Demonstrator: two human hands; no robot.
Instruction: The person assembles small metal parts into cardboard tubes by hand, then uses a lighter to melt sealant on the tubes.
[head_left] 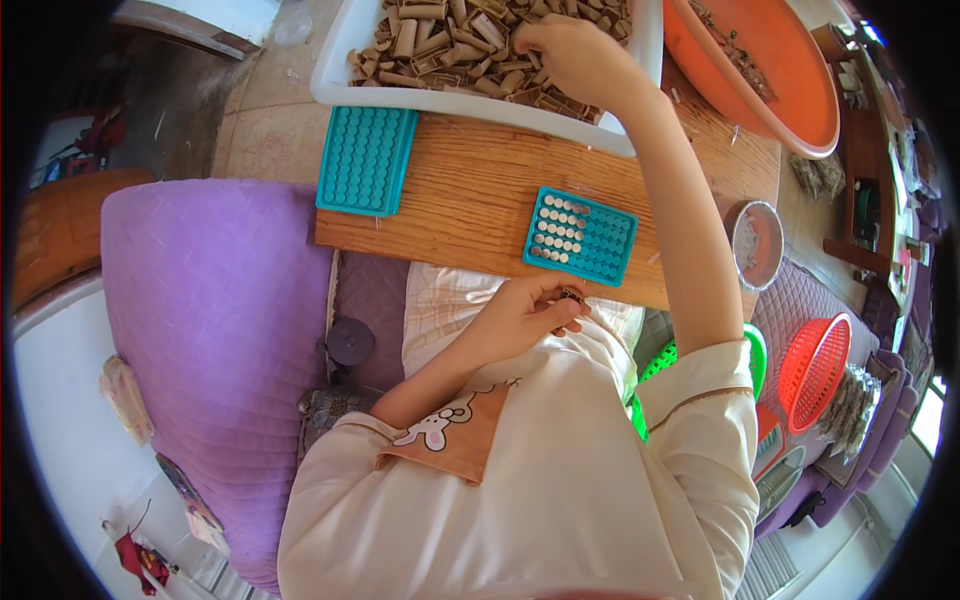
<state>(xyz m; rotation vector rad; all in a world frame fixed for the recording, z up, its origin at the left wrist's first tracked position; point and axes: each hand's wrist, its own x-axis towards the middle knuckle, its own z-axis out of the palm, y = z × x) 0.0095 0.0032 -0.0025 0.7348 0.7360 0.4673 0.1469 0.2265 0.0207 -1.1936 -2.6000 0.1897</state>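
Brown curved pieces are what you have before you, heaped in a bin at the far side of the table; that wooden table, its grain running left to right, is the biggest thing at your work; on it the white bin takes up the far edge, and an orange basin leans in at the far right, some small bits inside it; your right hand reaches over the bin's near wall, its fingers curled down among the pieces, though you cannot tell from here whether they grip one; your left hand is held in front of your lap, near the table's edge, thumb and fingers pinched; one teal tray lies at the left, its round pockets bare; the second teal tray lies just beyond your left hand; silvery discs fill its left part; smallest is the dark piece gripped in your left fingertips, partly hidden by them.
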